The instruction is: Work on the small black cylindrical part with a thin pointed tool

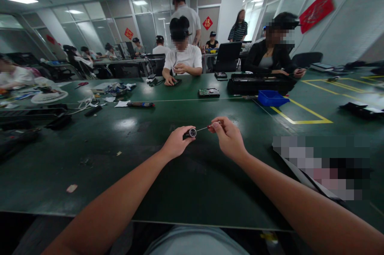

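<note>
My left hand (176,143) is closed round a small black cylinder (192,132) with a silvery ring at its end, which looks like a flashlight. That ringed end faces me and to the right. Between thumb and fingers, my right hand (228,137) pinches the reddish handle of a thin screwdriver (204,128). Its metal shaft points left, and the tip reaches the rim of the cylinder; whether it sits inside or just touches cannot be made out. Both hands are held above the green table (186,191).
Beyond my hands lie a hard drive (209,92), a blue tray (272,98) and a long black housing (259,83). A dark electric screwdriver-like tool (141,104) lies left. A white fan-like grille (49,96) is farther left. A co-worker (183,57) sits opposite.
</note>
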### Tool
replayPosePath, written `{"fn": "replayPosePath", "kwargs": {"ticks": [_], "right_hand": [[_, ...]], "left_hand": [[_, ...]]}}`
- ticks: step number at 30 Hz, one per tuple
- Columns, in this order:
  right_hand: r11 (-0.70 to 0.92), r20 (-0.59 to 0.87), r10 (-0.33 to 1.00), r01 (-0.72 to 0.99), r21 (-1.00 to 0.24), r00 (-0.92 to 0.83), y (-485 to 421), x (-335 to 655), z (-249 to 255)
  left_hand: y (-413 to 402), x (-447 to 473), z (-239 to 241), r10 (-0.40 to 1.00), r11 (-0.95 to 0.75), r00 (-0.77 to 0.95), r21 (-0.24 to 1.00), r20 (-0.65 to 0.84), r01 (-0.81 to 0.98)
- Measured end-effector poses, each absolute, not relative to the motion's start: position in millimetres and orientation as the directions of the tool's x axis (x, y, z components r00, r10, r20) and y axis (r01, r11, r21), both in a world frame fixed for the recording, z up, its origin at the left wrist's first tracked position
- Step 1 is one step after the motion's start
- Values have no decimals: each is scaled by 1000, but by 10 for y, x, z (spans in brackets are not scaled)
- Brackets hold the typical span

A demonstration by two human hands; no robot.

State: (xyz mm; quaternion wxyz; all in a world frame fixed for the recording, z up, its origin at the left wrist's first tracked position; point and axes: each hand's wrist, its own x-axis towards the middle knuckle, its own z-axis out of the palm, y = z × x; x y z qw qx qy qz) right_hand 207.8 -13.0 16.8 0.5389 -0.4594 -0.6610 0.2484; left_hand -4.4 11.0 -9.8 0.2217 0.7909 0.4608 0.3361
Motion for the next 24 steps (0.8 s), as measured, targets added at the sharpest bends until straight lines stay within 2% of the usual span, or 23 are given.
{"fn": "replayPosePath", "kwargs": {"ticks": [9, 18, 24], "right_hand": [[374, 493, 869, 585, -720, 51, -141, 2107, 244], [543, 574, 810, 524, -656, -121, -210, 2084, 264], [497, 499, 853, 529, -688, -152, -204, 2099, 276]], "left_hand": [[88, -58, -30, 865, -501, 361, 590, 348, 632], [100, -78, -46, 848, -530, 387, 571, 362, 627], [84, -69, -27, 856, -516, 377, 569, 353, 640]]}}
